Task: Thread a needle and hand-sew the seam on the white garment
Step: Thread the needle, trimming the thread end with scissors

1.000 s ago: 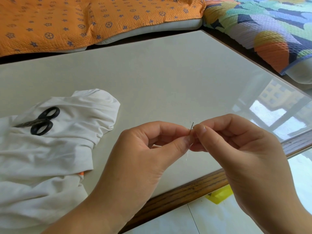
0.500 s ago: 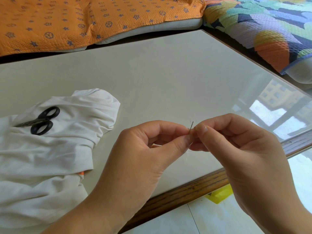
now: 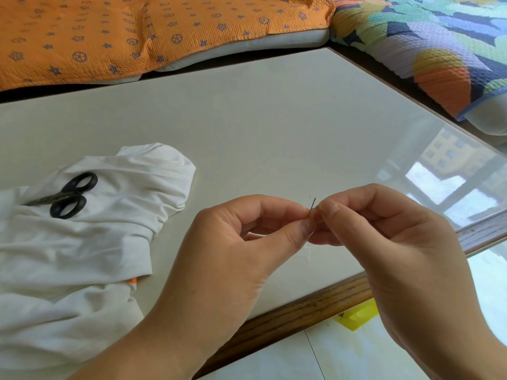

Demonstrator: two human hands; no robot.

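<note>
My left hand (image 3: 233, 250) pinches a thin dark needle (image 3: 312, 205) between thumb and forefinger, its upper end sticking up above the fingertips. My right hand (image 3: 392, 242) meets it from the right, thumb and forefinger pinched together right at the needle. A faint pale thread (image 3: 308, 246) hangs just below the fingertips; what the right fingers pinch is too fine to make out. The white garment (image 3: 82, 242) lies crumpled on the table's left side, away from both hands.
Black scissors (image 3: 65, 198) lie on the garment. The glass-topped table (image 3: 274, 127) has a wooden front edge (image 3: 301, 311) under my hands. Orange cushion (image 3: 137, 31) at the back, multicoloured cushion (image 3: 439, 45) at the right. A yellow object (image 3: 356, 316) lies on the floor.
</note>
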